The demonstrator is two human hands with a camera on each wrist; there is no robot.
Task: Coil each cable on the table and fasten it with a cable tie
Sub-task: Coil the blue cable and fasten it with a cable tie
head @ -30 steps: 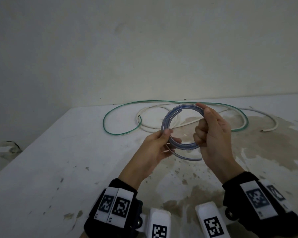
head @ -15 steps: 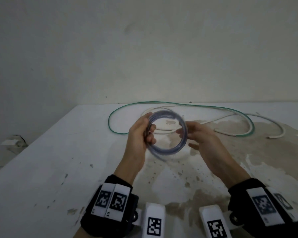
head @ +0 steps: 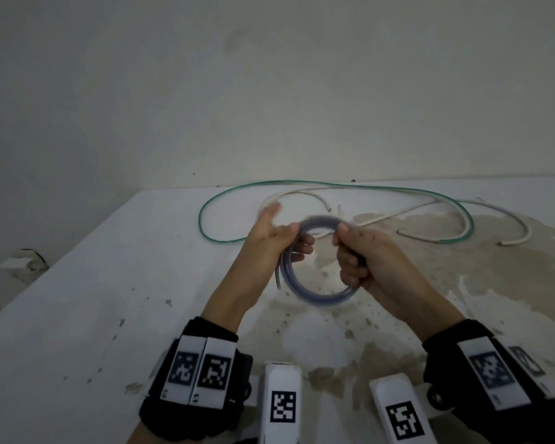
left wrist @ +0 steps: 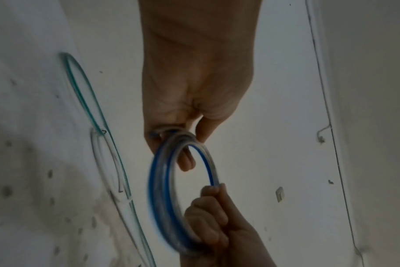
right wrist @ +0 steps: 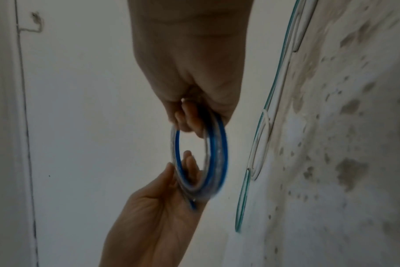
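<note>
Both hands pinched the blue coil [head: 318,267] above the tabletop [head: 93,299]: left hand [head: 269,248], right hand [head: 362,257]; no tie was visible; a loosened grip could let the loops spring apart.

my right hand [right wrist: 194,75] curls round the top of the blue coil [right wrist: 215,155], blurred here; my left hand [right wrist: 158,213] cradles its lower edge. off right, green cable [right wrist: 244,195] and white cable [right wrist: 260,144] lie on the stained table [right wrist: 331,162].
</note>
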